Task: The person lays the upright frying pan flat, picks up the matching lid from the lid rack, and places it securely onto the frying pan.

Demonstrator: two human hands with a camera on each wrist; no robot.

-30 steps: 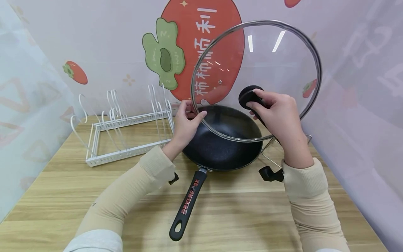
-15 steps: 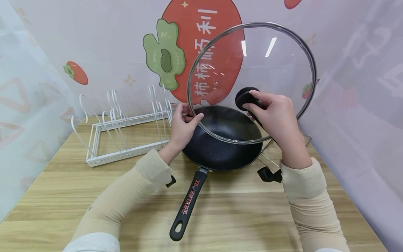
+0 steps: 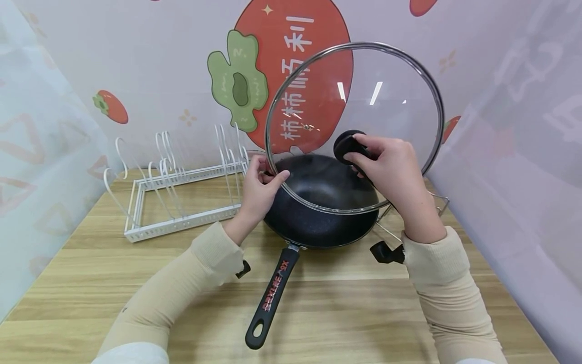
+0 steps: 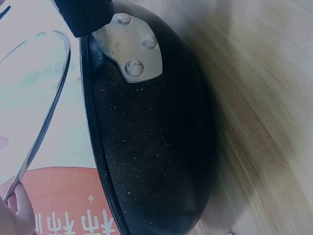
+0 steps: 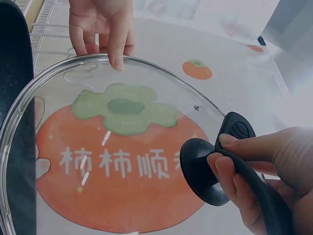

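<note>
A round glass lid [image 3: 364,111] with a metal rim is held up on edge, tilted, above and behind the black frying pan [image 3: 318,227]. My right hand [image 3: 388,162] grips the lid's black knob [image 5: 203,171], fingers curled round it in the right wrist view. At the lid's lower left rim, my left hand [image 3: 259,189] pinches the edge, thumb in front and fingers behind. The pan sits on the wooden table, its long black handle [image 3: 275,298] pointing toward me. Its dark outer wall [image 4: 151,137] fills much of the left wrist view.
To the left of the pan stands a white wire rack [image 3: 182,220] with upright curved dividers. A thin metal wire frame [image 3: 386,232] lies partly hidden behind the pan and my right arm. A printed backdrop [image 3: 159,65] closes off the back and sides of the table [image 3: 345,313].
Both hands have carried the lid a little left and down, so it overlaps more of the pan in the head view. The pan and rack have stayed in place.
</note>
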